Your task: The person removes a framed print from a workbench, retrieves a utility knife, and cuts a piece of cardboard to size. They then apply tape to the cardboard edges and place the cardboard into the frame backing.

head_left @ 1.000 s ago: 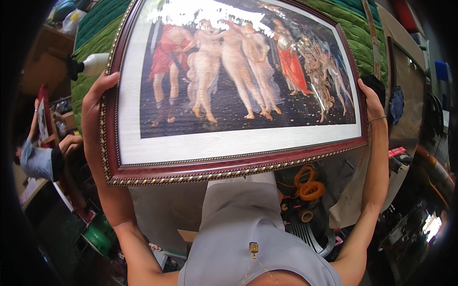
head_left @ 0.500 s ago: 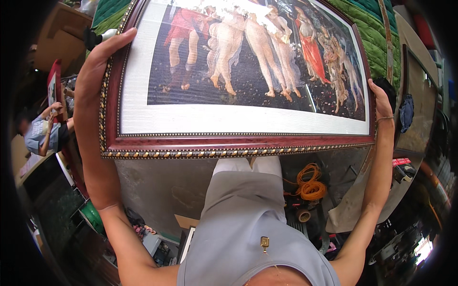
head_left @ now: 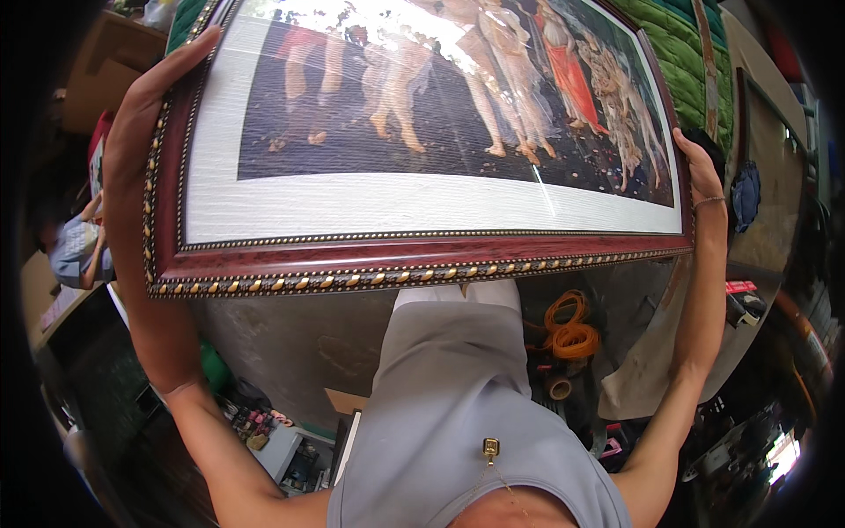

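Observation:
A large framed picture (head_left: 387, 256) is held up before me, its dark red wooden moulding edged with gold beading. Behind its shiny surface, a print (head_left: 440, 114) of several standing figures has a white border, and bright glare covers its upper part. My left hand (head_left: 158, 92) grips the left side of the frame, thumb lying over the moulding. At the right side, my right hand (head_left: 701, 172) grips too, thumb tip on the edge. The fingers of both hands are largely hidden behind the frame, whose top edge is out of view.
Green quilted padding (head_left: 682, 57) lies beyond the frame. A coil of orange cord (head_left: 574, 333) and a tape roll (head_left: 558, 386) are below, right of my legs. At the far right stands a brown board (head_left: 770, 185). Another person (head_left: 81, 251) is at the far left.
The framed picture has shifted left and tilted, its left side coming closer to me. My left hand has moved left with it; the right hand has risen slightly. Glare has spread over the print.

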`<action>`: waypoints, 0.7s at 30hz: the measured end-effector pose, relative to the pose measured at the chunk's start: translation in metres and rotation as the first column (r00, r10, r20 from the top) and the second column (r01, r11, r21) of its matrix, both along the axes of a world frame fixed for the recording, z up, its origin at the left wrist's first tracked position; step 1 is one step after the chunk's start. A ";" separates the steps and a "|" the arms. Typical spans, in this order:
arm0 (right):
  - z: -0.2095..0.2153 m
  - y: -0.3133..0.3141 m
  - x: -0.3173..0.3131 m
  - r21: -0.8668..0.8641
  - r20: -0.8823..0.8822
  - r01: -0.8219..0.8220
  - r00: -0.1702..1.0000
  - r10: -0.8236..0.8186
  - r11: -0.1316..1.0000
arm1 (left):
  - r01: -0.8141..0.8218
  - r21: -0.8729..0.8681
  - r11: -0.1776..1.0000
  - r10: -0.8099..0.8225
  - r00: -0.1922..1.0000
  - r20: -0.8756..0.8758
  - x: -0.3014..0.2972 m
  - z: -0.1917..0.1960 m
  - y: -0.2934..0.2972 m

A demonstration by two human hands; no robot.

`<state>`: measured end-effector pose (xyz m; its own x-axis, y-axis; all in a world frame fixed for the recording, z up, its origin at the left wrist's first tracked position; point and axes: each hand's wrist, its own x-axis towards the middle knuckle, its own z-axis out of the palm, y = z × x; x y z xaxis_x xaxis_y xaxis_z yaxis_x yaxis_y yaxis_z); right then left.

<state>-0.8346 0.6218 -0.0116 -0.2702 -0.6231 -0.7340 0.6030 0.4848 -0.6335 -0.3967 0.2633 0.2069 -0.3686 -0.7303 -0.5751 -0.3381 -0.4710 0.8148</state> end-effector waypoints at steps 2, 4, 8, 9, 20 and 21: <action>-0.005 0.002 0.001 0.019 -0.085 0.008 0.996 -0.006 1.000 | -0.074 -0.056 0.996 0.076 0.997 0.026 0.003 0.003 0.002; -0.013 0.003 0.003 0.001 -0.052 0.048 0.998 -0.048 0.999 | -0.127 -0.093 0.988 0.131 0.991 0.033 0.007 0.000 0.000; -0.019 0.002 0.006 -0.028 -0.057 0.023 0.998 -0.024 0.999 | -0.207 -0.033 0.978 0.208 0.978 0.030 0.022 -0.016 -0.017; -0.018 0.001 0.007 -0.050 -0.069 0.005 0.998 -0.008 0.999 | -0.196 -0.044 0.980 0.200 0.974 0.107 0.025 -0.022 -0.028; 0.045 -0.033 0.049 -0.068 -0.267 0.065 0.960 -0.081 0.996 | 0.088 0.050 0.995 -0.095 0.982 0.166 0.112 -0.064 -0.105; 0.049 -0.034 0.050 -0.031 -0.266 0.066 0.961 -0.072 0.997 | 0.137 0.078 0.987 -0.149 0.976 0.159 0.112 -0.068 -0.107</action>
<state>-0.7845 0.5878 0.0377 -0.4973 -0.6111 -0.6159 0.4418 0.4325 -0.7859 -0.2845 0.1567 0.1393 -0.3630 -0.6349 -0.6820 -0.5324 -0.4594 0.7110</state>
